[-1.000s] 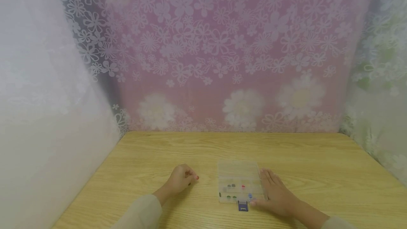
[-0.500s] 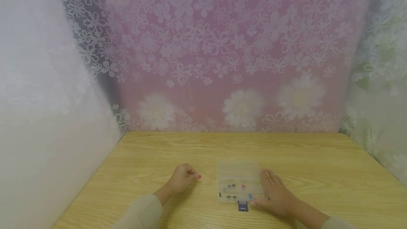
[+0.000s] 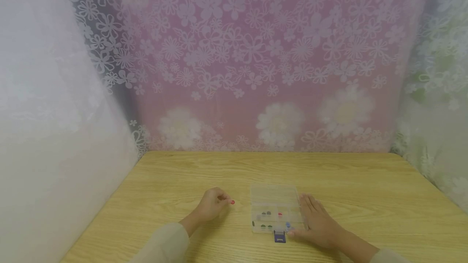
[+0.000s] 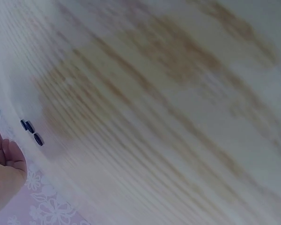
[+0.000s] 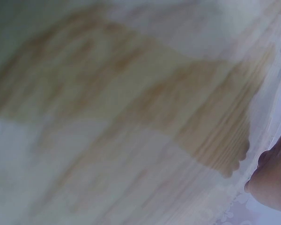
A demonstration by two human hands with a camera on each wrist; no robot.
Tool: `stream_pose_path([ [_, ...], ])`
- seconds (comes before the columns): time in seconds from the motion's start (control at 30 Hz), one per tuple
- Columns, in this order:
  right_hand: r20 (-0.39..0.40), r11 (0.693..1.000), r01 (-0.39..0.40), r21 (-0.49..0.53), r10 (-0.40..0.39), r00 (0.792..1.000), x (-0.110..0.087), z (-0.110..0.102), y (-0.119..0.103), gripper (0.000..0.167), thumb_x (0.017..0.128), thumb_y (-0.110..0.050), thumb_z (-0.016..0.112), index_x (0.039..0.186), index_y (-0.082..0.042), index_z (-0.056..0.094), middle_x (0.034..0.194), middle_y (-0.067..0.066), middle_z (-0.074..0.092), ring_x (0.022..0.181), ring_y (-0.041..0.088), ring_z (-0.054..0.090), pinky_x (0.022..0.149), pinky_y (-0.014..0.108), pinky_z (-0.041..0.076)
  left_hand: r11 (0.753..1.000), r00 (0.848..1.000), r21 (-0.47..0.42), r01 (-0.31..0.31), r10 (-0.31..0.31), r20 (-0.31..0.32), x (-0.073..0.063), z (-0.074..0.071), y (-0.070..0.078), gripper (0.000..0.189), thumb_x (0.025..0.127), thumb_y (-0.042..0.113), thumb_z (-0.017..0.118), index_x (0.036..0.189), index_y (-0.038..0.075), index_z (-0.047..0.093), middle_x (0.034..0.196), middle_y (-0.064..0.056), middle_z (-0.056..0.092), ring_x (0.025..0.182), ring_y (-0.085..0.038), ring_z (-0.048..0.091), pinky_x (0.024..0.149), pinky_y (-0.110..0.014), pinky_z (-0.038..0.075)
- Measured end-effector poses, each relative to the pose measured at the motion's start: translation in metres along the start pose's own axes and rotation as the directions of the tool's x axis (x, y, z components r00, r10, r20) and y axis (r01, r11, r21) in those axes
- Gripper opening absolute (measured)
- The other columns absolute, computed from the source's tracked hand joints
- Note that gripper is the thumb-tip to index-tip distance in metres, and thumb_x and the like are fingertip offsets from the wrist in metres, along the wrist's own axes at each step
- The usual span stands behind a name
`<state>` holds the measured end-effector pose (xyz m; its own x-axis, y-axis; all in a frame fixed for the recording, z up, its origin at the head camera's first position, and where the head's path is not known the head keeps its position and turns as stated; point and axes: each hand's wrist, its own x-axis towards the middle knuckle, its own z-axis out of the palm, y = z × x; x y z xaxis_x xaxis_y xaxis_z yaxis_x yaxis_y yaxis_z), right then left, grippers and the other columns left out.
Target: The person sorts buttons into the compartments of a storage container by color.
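My left hand (image 3: 211, 204) pinches a small red disc (image 3: 232, 202) between thumb and fingertips, to the left of a clear plastic compartment box (image 3: 256, 205). In the left wrist view, several small dark oval pieces (image 4: 38, 139) lie on the table near the left hand (image 4: 8, 171). My right hand (image 3: 321, 224) rests along the box's right side with straight fingers, its thumb at the front corner. Inside the box are dark green discs (image 3: 269, 227), dark grey discs (image 3: 268, 213), a red piece (image 3: 280, 214) and blue pieces (image 3: 288, 225). A dark blue latch (image 3: 279, 237) hangs at its front.
The box's clear lid (image 3: 274, 194) lies folded back behind the compartments. A wood-grain table (image 3: 204, 167) spreads under everything. A flowered pink curtain (image 3: 256, 72) hangs at its far edge, with pale sheets (image 3: 55, 133) at the sides.
My left hand has shifted slightly right with the red disc, which shows more fully at its fingertips. The right hand and the box stay in place.
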<state>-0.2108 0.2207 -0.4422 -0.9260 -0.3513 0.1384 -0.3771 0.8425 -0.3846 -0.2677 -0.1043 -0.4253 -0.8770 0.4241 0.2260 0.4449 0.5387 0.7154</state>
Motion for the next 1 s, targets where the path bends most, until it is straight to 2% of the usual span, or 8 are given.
stream_pose_path([
  [0.37, 0.011, 1.000, -0.007, 0.002, 0.007, 1.000, 0.000, -0.001, -0.001, 0.107, 0.078, -0.063, 0.059, 0.140, 0.015, 0.018, 0.146, 0.036, 0.018, 0.135, 0.052, 0.015, 0.105, 0.067, 0.015, 1.000, 1.000, -0.021, 0.010, -0.010, -0.014, 0.002, 0.005, 0.004, 0.010, 0.086, 0.005, 0.062, 0.081, -0.003, 0.066, 0.089, -0.013, 0.061, 0.082, -0.019, 0.055, 0.062, -0.019, 0.046],
  [0.5, 0.007, 1.000, -0.002, 0.002, 0.002, 1.000, 0.000, -0.001, -0.001, 0.107, 0.078, -0.062, 0.059, 0.140, 0.015, 0.019, 0.146, 0.036, 0.018, 0.135, 0.052, 0.015, 0.105, 0.067, 0.015, 1.000, 1.000, -0.026, 0.007, -0.007, -0.007, 0.003, 0.006, 0.007, 0.011, 0.086, 0.005, 0.062, 0.082, -0.004, 0.066, 0.089, -0.014, 0.061, 0.082, -0.019, 0.055, 0.064, -0.022, 0.049],
  [0.73, 0.004, 1.000, 0.000, 0.003, 0.000, 1.000, -0.001, -0.002, -0.002, 0.106, 0.078, -0.062, 0.059, 0.139, 0.015, 0.019, 0.145, 0.036, 0.019, 0.134, 0.052, 0.016, 0.104, 0.066, 0.016, 1.000, 1.000, -0.004, -0.021, 0.021, -0.023, 0.006, 0.010, 0.010, 0.010, 0.086, 0.004, 0.063, 0.080, -0.003, 0.066, 0.087, -0.012, 0.062, 0.084, -0.020, 0.057, 0.074, -0.035, 0.052],
  [1.0, 0.014, 1.000, -0.008, 0.018, 0.007, 1.000, -0.001, -0.004, -0.004, 0.106, 0.078, -0.061, 0.060, 0.139, 0.016, 0.019, 0.146, 0.037, 0.018, 0.135, 0.053, 0.014, 0.104, 0.067, 0.015, 0.999, 1.000, -0.035, -0.024, 0.023, -0.019, 0.010, 0.016, 0.014, 0.009, 0.085, 0.005, 0.063, 0.080, -0.002, 0.066, 0.086, -0.010, 0.062, 0.084, -0.018, 0.056, 0.077, -0.037, 0.052],
])
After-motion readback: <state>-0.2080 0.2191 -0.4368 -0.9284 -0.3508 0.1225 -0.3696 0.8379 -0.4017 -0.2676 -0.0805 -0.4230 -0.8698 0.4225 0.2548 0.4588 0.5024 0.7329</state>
